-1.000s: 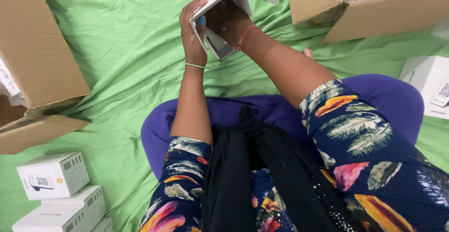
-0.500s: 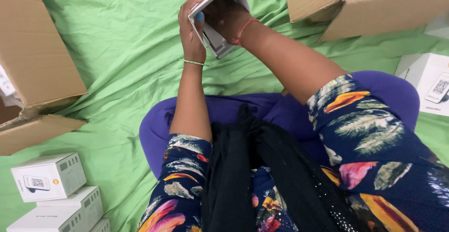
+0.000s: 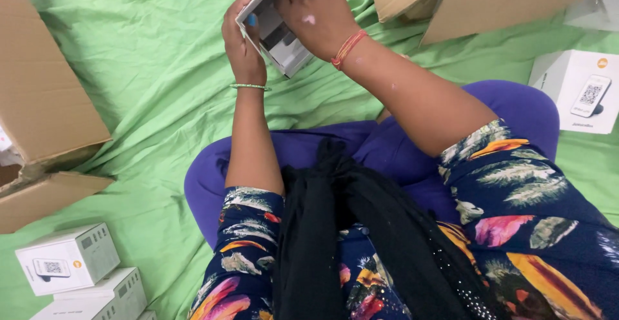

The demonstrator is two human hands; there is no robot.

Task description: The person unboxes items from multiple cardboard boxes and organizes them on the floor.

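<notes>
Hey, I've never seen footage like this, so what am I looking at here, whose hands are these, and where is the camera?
There is no machine here. The camera sits on a person's head and looks down, so the two arms you see are their own. They sit on a green sheet with knees apart. The left hand grips the edge of a small white box, which is held up in the air, and the right hand covers its open side, fingers seemingly inside. Around them lie brown cardboard cartons: one at the left, one at the top right. Similar white boxes are stacked at the lower left, and another lies at the right.
</notes>
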